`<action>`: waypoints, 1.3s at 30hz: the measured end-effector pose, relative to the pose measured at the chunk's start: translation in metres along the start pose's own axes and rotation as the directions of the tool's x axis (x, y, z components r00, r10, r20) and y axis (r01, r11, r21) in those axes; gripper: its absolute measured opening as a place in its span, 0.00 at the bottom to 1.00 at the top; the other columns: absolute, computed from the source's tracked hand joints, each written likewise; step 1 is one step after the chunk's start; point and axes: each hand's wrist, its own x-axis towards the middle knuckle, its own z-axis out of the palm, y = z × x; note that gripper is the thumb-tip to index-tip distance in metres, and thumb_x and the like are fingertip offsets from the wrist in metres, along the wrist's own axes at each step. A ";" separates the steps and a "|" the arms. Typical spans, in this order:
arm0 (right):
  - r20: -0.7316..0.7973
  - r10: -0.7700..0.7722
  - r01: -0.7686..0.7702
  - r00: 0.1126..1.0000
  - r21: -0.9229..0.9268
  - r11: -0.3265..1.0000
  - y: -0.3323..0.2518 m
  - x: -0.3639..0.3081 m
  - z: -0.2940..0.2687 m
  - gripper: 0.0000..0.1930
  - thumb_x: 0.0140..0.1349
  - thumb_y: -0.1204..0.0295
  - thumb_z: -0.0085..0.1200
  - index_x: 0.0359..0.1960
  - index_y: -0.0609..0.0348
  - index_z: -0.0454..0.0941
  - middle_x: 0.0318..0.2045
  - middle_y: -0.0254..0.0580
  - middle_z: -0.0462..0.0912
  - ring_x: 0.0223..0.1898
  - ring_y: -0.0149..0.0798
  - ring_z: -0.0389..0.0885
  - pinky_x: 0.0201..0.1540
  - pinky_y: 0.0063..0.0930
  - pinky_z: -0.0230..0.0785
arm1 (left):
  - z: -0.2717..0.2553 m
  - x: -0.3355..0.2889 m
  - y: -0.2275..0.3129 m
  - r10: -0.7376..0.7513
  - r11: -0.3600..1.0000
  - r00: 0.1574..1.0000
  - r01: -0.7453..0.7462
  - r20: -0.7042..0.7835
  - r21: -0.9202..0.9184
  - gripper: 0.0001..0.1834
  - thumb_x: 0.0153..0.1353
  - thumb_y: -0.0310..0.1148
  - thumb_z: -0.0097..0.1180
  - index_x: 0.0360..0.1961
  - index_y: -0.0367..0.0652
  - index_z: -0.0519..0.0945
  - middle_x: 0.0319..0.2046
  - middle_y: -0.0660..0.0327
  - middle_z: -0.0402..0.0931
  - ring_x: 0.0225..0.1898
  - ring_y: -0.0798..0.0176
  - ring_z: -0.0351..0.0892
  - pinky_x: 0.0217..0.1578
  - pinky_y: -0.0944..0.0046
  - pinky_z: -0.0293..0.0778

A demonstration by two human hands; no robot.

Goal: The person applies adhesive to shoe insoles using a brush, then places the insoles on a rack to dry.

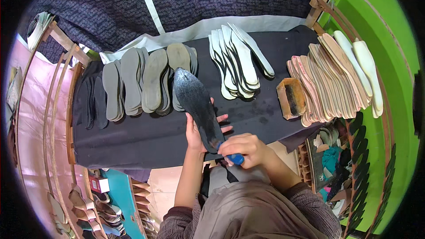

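Observation:
My left hand [193, 133] holds a black insole [195, 99] from beneath, with the thumb along its left edge and the fingertips showing past its right edge. The insole's toe end points away from me and has a wet-looking shine at its tip. My right hand [247, 148] is closed around a brush with a blue handle [236, 159]. The brush's working end touches the heel end of the insole and is partly hidden by my fingers. Both hands are over the near edge of a table covered in black cloth [146, 148].
Stacks of grey insoles [131, 79] lie at the left, white ones [234, 62] at the back middle, and beige ones [327, 79] at the right. A glue-stained open container [292, 98] stands beside the beige stack. Wooden racks [73, 106] flank the table.

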 end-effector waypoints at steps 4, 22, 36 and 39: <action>0.016 0.113 -0.113 0.993 -0.002 0.994 0.000 0.000 -0.002 0.09 0.44 0.79 0.60 0.31 0.61 0.78 0.31 0.43 0.83 0.33 0.46 0.82 0.35 0.31 0.75 | -0.002 0.002 0.000 0.009 1.000 0.999 -0.008 0.039 -0.017 0.37 0.66 0.61 0.20 0.68 0.49 0.51 0.68 0.67 0.50 0.54 0.43 0.69 0.47 0.28 0.67; -0.011 -0.041 0.042 0.999 0.011 0.999 0.005 0.000 0.001 0.12 0.44 0.78 0.61 0.32 0.62 0.77 0.33 0.46 0.82 0.31 0.46 0.81 0.32 0.33 0.73 | -0.002 0.002 0.001 0.074 0.997 0.997 -0.074 -0.006 -0.015 0.35 0.66 0.60 0.20 0.67 0.52 0.53 0.67 0.62 0.52 0.57 0.45 0.66 0.48 0.29 0.67; 0.059 0.009 -0.011 0.998 0.042 0.999 0.002 -0.007 -0.002 0.13 0.42 0.81 0.60 0.33 0.60 0.77 0.33 0.44 0.82 0.34 0.46 0.82 0.35 0.33 0.74 | 0.001 0.002 0.001 0.100 0.991 0.992 -0.092 -0.079 0.095 0.36 0.66 0.61 0.21 0.67 0.49 0.54 0.67 0.63 0.52 0.55 0.50 0.66 0.48 0.36 0.70; 0.114 0.038 -0.054 0.993 0.142 0.988 0.000 -0.011 -0.002 0.13 0.42 0.82 0.59 0.33 0.60 0.77 0.33 0.44 0.82 0.34 0.46 0.82 0.34 0.33 0.74 | -0.002 0.003 0.001 0.101 0.994 0.992 -0.099 -0.070 0.035 0.36 0.66 0.61 0.21 0.67 0.49 0.55 0.67 0.63 0.52 0.55 0.50 0.67 0.48 0.37 0.71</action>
